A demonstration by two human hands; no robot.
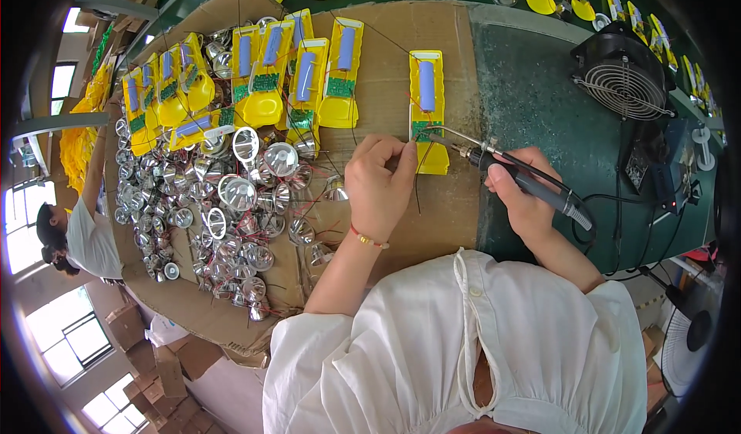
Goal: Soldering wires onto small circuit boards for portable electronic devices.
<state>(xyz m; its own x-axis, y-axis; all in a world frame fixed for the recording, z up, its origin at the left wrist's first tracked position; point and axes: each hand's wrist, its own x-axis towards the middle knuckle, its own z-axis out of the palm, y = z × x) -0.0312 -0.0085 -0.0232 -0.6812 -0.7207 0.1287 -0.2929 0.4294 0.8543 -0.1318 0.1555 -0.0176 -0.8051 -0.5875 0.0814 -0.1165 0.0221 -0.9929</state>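
My right hand (526, 191) is wrapped around a soldering iron (532, 183) with a thin metal feed tube along its front. Its tip is at the green circuit board (423, 131) inside a yellow plastic housing (434, 158), which also holds a purple cylindrical battery (426, 86). My left hand (380, 179) is closed in a pinch beside the board, left of the tip; what its fingertips hold is hidden. Thin dark wires run near them. A silver reflector cup (335, 189) lies just left of that hand.
Many reflector cups with red wires (239, 194) are heaped on cardboard (386, 32) at left, below several yellow housings (266, 75). A black fan (624, 79) stands at right on the green tabletop (525, 71). Cables (617, 202) trail at right. Another person (89, 237) is at far left.
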